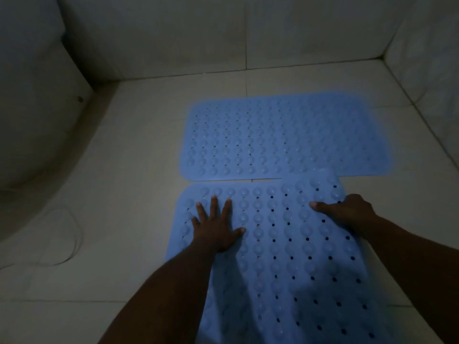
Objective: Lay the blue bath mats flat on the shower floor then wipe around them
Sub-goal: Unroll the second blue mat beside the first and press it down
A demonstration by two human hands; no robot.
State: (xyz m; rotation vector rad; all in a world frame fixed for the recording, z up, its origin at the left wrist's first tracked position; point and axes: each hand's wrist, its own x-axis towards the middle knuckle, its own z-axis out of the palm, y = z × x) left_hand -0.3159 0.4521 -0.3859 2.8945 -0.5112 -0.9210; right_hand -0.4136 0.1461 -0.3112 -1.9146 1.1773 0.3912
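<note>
Lying crosswise, far mat (pixel 285 137), near mat (pixel 285 256) lengthwise

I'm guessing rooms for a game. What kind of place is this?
Probably a shower: pale tiled floor, tiled walls, and two blue bath mats with holes, a far mat and a near mat.

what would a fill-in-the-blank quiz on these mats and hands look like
The left hand presses flat on the near mat, its fingers ____.
The right hand grips that mat's far ____ corner.
That corner lies over the edge of the far mat, which is coloured ____.
Missing: spread; right; blue.
</note>
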